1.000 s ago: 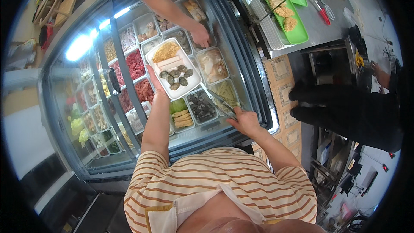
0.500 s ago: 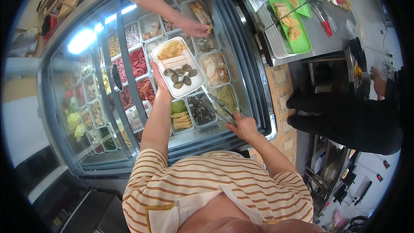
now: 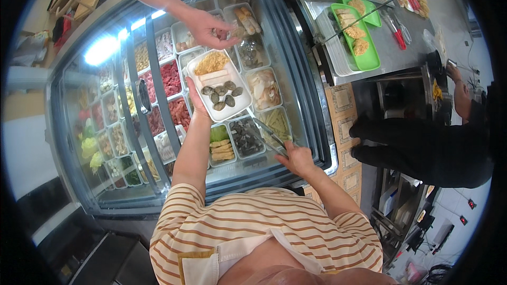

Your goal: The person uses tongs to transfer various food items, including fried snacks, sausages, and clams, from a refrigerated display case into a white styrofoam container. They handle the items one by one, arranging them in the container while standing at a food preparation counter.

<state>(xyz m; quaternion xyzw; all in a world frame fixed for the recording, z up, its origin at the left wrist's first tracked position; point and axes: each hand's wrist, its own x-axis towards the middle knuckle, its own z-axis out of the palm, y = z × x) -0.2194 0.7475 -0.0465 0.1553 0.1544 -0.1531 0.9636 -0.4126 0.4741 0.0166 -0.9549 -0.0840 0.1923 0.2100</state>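
Observation:
My left hand (image 3: 196,99) holds a white tray (image 3: 233,108) by its left side, above the opened chiller. On the tray lie a cake of yellow dry noodles (image 3: 212,63), pale sticks (image 3: 213,79) and several dark-shelled clams (image 3: 219,90). My right hand (image 3: 298,159) grips metal tongs (image 3: 270,137), their tips near the tray's lower right corner over the food tubs; nothing shows clearly between them. Another person's hand (image 3: 208,29) reaches in from the upper left, just above the noodle end of the tray. Its fingers are blurred, so what it may hold cannot be made out.
Tubs of clams (image 3: 252,53), dark strips (image 3: 246,136), green strips (image 3: 274,125) and red meat (image 3: 170,78) fill the chiller (image 3: 237,171). Green trays (image 3: 369,59) of noodles rest on the steel counter (image 3: 417,37). A person in black (image 3: 422,150) stands at the right.
The other person's hand has moved left, from above the clam tub toward the noodle end of my tray. My tray and tongs have shifted only slightly.

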